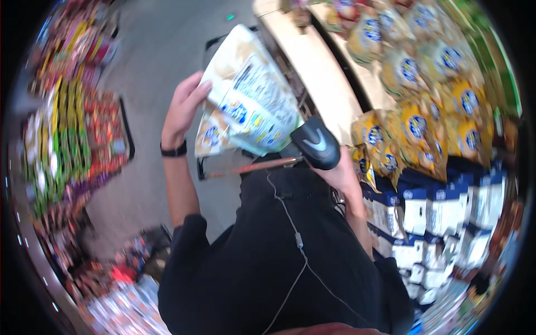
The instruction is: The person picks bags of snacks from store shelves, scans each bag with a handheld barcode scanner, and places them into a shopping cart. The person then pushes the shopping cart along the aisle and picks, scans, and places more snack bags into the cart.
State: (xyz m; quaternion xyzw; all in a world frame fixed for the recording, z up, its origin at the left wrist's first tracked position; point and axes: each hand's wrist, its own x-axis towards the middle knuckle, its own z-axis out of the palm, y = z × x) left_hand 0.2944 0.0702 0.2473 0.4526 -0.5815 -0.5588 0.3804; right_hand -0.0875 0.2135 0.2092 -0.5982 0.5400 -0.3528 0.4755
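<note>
- Nearest to me I see the person's black top (279, 262), with a thin grey cable (298, 240) hanging down over it.
- The right hand (340, 170) is closed around a black handheld scanner (317, 144), just above the waist; its head touches the lower edge of the bags.
- The left hand (184, 109) is raised, with a black band (174, 149) on the wrist. Its fingers grip the left edge of a large white snack bag (251, 92), which is tilted, with its printed back turned to me.
- A second, smaller bag (211, 137) sits behind the first one, under the same hand.
- Behind the bags I can see part of a cart (290, 72), but it is blurred.
- On the right are shelves with yellow bags (430, 117) above and blue-and-white boxes (446, 209) below.
- On the far left, across the grey floor (162, 44), stands a rack of colourful packets (72, 139).
</note>
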